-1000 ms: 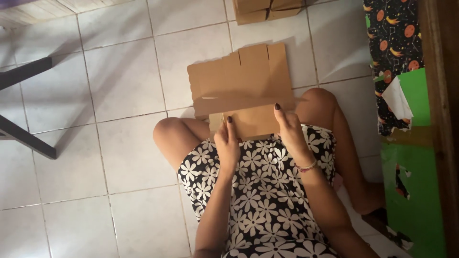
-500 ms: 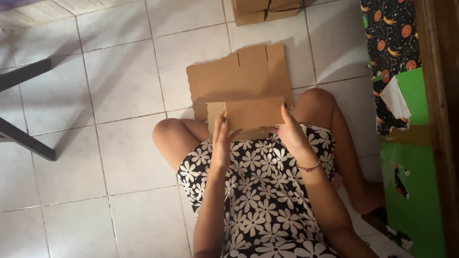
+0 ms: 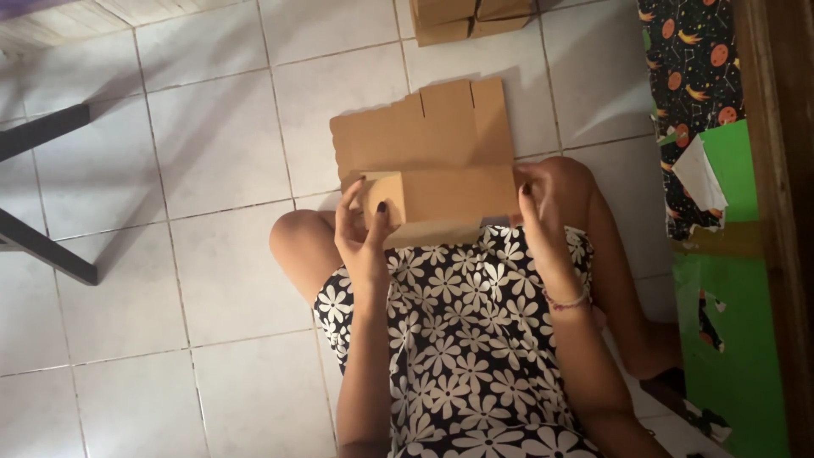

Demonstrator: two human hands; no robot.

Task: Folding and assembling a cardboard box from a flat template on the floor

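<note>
The left hand is closed on the folded left end of a cardboard sheet, held mid-frame above the knees; the right hand grips its right edge. More cardboard is seen at the top, green paper at the right.

White tiled floor, more folded cardboard up top, dark chair legs on the left, and green paper plus space-print fabric on the right.
</note>
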